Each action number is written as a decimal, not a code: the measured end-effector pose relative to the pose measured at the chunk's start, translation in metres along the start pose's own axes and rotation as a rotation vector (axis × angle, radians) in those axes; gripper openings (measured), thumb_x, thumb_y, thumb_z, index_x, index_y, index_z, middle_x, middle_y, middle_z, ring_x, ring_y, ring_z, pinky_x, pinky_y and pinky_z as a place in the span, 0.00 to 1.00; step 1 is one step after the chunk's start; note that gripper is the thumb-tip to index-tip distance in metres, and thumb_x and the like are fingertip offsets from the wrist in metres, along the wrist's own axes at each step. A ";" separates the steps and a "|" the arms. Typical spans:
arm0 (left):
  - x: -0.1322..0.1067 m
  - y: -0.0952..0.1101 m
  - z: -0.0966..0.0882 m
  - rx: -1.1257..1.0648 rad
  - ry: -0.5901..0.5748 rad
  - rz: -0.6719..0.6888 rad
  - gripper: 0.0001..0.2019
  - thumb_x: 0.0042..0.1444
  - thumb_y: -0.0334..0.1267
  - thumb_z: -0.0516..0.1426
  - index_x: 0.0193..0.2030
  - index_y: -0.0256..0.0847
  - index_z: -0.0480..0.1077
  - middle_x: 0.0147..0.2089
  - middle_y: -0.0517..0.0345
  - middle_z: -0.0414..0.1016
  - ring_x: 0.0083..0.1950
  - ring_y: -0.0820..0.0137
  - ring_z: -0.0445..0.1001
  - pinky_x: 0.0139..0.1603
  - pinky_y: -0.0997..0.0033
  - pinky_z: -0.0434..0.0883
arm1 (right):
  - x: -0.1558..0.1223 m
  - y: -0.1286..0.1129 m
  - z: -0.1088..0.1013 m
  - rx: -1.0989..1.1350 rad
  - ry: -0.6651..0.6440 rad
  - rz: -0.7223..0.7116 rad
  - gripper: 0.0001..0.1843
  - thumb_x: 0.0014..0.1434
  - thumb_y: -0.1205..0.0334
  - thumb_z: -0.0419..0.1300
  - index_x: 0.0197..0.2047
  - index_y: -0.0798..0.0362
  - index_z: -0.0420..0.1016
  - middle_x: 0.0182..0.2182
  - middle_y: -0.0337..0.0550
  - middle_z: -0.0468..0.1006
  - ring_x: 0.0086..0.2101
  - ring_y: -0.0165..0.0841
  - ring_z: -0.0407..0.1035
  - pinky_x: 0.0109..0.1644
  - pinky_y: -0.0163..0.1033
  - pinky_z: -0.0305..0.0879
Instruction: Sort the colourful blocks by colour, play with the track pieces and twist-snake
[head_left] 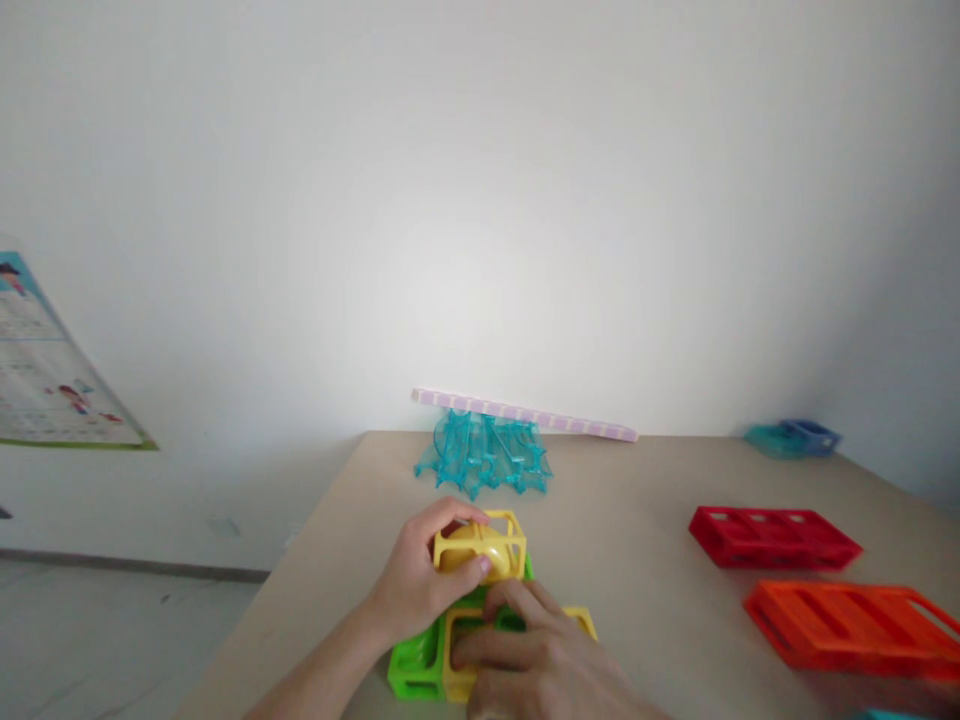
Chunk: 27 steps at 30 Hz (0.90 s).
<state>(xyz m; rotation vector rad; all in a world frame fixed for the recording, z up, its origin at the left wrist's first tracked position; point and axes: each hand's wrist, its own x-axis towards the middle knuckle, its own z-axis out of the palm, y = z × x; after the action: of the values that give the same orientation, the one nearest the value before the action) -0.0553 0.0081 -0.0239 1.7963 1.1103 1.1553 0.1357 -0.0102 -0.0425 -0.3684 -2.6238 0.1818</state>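
Note:
My left hand (420, 585) is closed around a yellow cube-shaped frame piece (487, 543) with a rounded yellow part inside it, holding it on top of a low stack. My right hand (536, 655) lies on a flat yellow frame tile (459, 675), fingers pressed down on it. Under both sits a green frame piece (415, 668) on the beige table (622, 520). The right hand's fingertips partly hide the tiles beneath.
A pile of clear turquoise pieces (486, 455) lies at the table's far edge, with a long pale purple strip (525, 412) behind it. A red frame block (772, 537) and an orange one (855, 625) lie to the right; blue pieces (795, 438) sit far right. The wall stands close behind.

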 end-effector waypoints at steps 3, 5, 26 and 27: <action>0.000 0.001 0.000 0.005 0.002 0.004 0.12 0.52 0.37 0.62 0.44 0.40 0.72 0.40 0.56 0.73 0.37 0.67 0.70 0.37 0.72 0.67 | 0.002 -0.003 0.011 -0.160 0.120 -0.022 0.06 0.66 0.57 0.57 0.37 0.46 0.72 0.39 0.30 0.79 0.43 0.33 0.64 0.49 0.38 0.62; 0.001 0.002 0.000 0.015 0.002 0.012 0.12 0.52 0.37 0.62 0.44 0.40 0.72 0.40 0.56 0.73 0.38 0.68 0.70 0.38 0.72 0.67 | 0.006 -0.007 0.021 -0.325 0.255 -0.035 0.10 0.68 0.60 0.54 0.34 0.51 0.71 0.34 0.35 0.78 0.38 0.34 0.65 0.47 0.41 0.63; 0.000 0.004 0.001 0.147 0.003 0.105 0.12 0.52 0.34 0.61 0.44 0.42 0.71 0.42 0.56 0.74 0.40 0.67 0.72 0.41 0.71 0.69 | 0.007 -0.008 0.027 -0.224 0.221 -0.022 0.00 0.66 0.63 0.58 0.41 0.49 0.70 0.26 0.30 0.78 0.36 0.32 0.68 0.49 0.40 0.60; 0.000 0.004 0.001 0.149 0.003 0.106 0.12 0.52 0.34 0.61 0.44 0.42 0.71 0.41 0.56 0.74 0.39 0.67 0.72 0.41 0.72 0.69 | 0.007 -0.007 0.026 -0.212 0.208 -0.026 0.00 0.66 0.63 0.58 0.41 0.48 0.70 0.26 0.30 0.79 0.36 0.32 0.68 0.49 0.41 0.59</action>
<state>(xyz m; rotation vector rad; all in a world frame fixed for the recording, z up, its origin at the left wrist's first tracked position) -0.0533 0.0068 -0.0206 1.9896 1.1404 1.1630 0.1154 -0.0168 -0.0608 -0.4017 -2.4450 -0.1379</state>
